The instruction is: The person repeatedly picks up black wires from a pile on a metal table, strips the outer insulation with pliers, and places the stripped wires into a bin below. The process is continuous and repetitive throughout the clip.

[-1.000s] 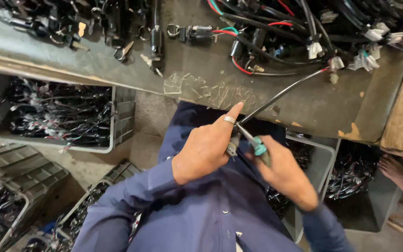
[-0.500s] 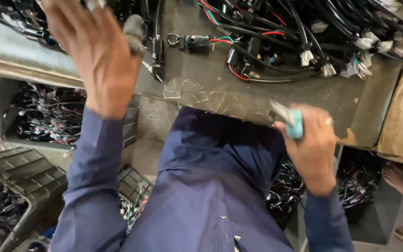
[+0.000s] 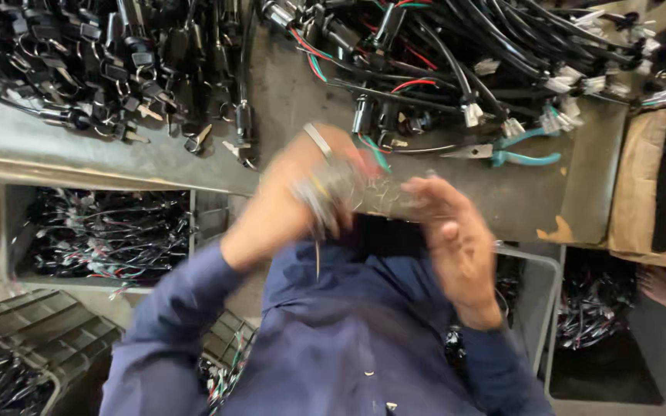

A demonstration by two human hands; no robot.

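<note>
The item in hand is a small wire assembly (image 3: 333, 192), blurred by motion: thin grey and yellowish strands bunched together, with one fine wire hanging straight down from it toward the blue shirt. It sits at the near edge of the bench (image 3: 271, 100), between both hands.

The left hand (image 3: 314, 192) is curled closed around the bunch (a metal ring shows on one finger). The right hand (image 3: 445, 231) is just right of it, fingers loosely spread and bent toward the bunch; contact cannot be confirmed through the blur.

Compared with half a second ago, the left hand has come down from the far left of the bench to the centre, and the right hand no longer holds the teal-handled pliers (image 3: 506, 152), which now lie on the bench to the right, jaws pointing left.

The bench is dull grey metal, scuffed. Black sheathed cables with red and green cores and white plug ends (image 3: 472, 85) lie heaped at the far right; dark key-and-lock parts (image 3: 109, 62) crowd the far left. A grey plastic bin (image 3: 98, 235) of wires stands below left.
</note>
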